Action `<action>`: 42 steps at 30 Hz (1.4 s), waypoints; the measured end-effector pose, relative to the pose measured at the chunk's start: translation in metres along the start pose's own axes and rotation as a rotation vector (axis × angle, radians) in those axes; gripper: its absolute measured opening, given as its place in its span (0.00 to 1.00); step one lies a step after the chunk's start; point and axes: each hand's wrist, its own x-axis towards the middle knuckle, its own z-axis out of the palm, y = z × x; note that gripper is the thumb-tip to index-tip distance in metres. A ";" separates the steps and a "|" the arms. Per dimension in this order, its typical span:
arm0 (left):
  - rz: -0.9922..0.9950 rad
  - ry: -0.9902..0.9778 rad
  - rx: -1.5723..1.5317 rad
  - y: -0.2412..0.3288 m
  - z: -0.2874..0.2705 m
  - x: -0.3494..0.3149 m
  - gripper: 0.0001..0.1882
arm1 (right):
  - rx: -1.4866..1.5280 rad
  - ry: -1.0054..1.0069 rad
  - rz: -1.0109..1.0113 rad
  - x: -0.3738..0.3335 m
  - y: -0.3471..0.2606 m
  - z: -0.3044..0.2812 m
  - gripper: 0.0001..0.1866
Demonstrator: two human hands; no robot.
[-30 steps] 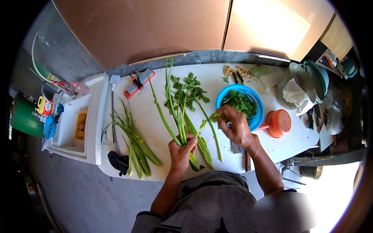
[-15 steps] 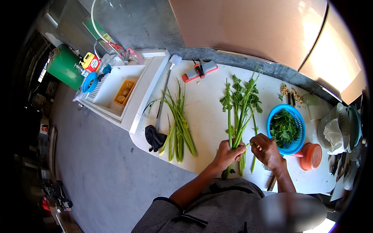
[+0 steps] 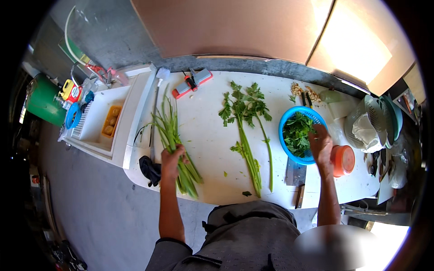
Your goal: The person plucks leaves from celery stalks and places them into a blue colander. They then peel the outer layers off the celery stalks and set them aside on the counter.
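Observation:
My left hand [image 3: 172, 159] is closed around a celery stalk on the pile of bare green celery stalks [image 3: 186, 174] at the left of the table. Over the right rim of the blue plastic basket [image 3: 282, 140] is my right hand [image 3: 320, 143]; its fingers point in toward the celery leaves [image 3: 298, 135], and their grip is hard to make out. Between my hands lie leafy celery stalks [image 3: 246, 149], tops pointing away from me, with a single thinner stalk [image 3: 267, 151] to their right.
A cleaver [image 3: 296, 174] lies below the basket, beside an orange-red container [image 3: 343, 161]. A red-grey tool [image 3: 192, 83] and a long-handled brush [image 3: 162, 74] lie at the back left, near the white sink [image 3: 97, 131]. A black cloth [image 3: 149, 170] sits by the stalk pile.
My left hand has moved left from the leafy celery to the stalk pile. My right hand has moved over the basket. The leafy stalks now lie on the table, and the view has shifted.

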 end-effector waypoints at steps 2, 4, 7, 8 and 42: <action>0.036 0.056 0.059 -0.017 -0.039 0.029 0.04 | 0.099 -0.124 0.045 -0.025 -0.015 0.025 0.05; 0.073 0.121 0.154 -0.037 -0.068 0.052 0.09 | 0.191 -0.404 0.071 -0.058 -0.024 0.057 0.02; 0.069 0.372 0.528 -0.049 -0.073 0.064 0.17 | -0.090 -0.597 0.056 -0.104 -0.025 0.102 0.15; 0.219 0.464 0.660 -0.062 -0.083 0.066 0.19 | -0.208 -0.510 -0.034 -0.119 -0.016 0.119 0.18; 0.118 -0.491 -0.481 0.050 0.185 -0.029 0.07 | 0.453 -0.810 -0.161 -0.110 -0.132 0.056 0.12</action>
